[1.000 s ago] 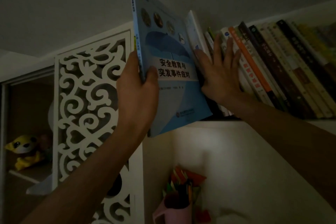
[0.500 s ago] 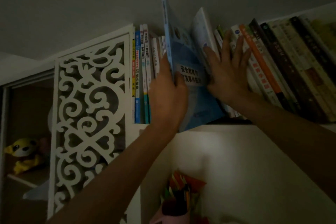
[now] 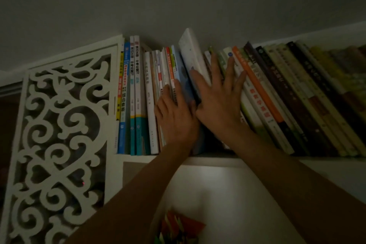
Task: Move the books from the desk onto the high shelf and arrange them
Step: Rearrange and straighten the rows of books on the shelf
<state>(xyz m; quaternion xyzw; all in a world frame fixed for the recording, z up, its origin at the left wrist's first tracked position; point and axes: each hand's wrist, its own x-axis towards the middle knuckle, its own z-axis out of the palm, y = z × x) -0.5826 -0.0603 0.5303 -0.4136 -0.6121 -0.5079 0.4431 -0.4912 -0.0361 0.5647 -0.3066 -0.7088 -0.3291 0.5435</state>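
The light blue book (image 3: 183,77) stands almost fully inside the row on the high shelf (image 3: 217,159), between upright books on the left and leaning books (image 3: 277,95) on the right. My left hand (image 3: 176,119) presses its fingers against the spines there, thumb on the blue book's edge. My right hand (image 3: 217,103) lies flat with spread fingers on the leaning books, holding them off to the right. A white book (image 3: 193,55) sticks up taller just right of the blue one.
A white carved lattice panel (image 3: 59,134) closes the shelf's left end. The grey ceiling lies close above the book tops. Below the shelf, a white wall and some coloured paper items (image 3: 178,228) show at the bottom.
The blue book went from held in the air to pushed deep into the gap in the row. My left hand moved right and in with it; my right hand stayed on the leaning books.
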